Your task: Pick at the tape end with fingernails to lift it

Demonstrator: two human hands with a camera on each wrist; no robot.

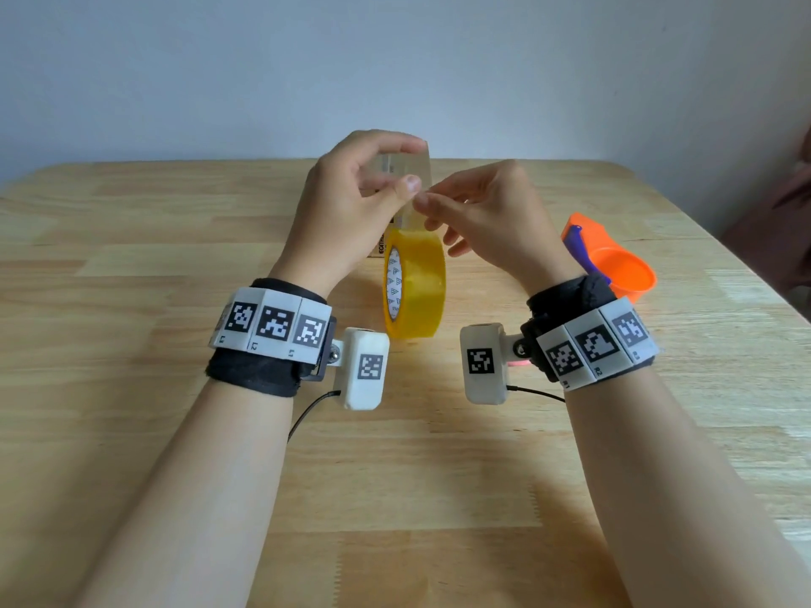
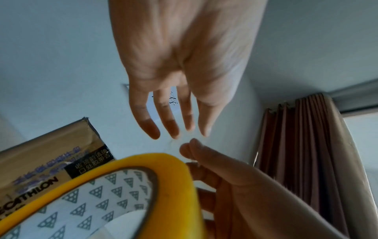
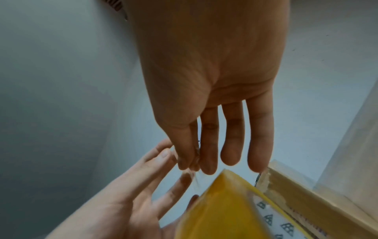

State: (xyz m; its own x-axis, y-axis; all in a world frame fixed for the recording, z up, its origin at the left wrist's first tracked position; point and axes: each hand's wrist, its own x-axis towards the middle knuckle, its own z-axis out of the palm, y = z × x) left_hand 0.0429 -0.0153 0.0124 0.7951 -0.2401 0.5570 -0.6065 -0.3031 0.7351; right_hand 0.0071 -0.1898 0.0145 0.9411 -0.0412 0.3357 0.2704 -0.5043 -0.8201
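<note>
Clear tape strip (image 1: 406, 168) (off the yellow roll (image 1: 414, 285)) is pinched by left hand (image 1: 351, 190) and right hand (image 1: 487, 212).

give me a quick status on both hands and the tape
Left hand pinches the pulled-out clear tape strip. Right hand pinches its edge. Yellow tape roll hangs below. Nothing in the way.

The right hand (image 3: 212, 77) pinches a clear tape strip (image 3: 195, 159) above the yellow tape roll (image 3: 220, 208); the left hand (image 3: 131, 190) holds the strip beside a cardboard box (image 3: 306, 190).
</note>
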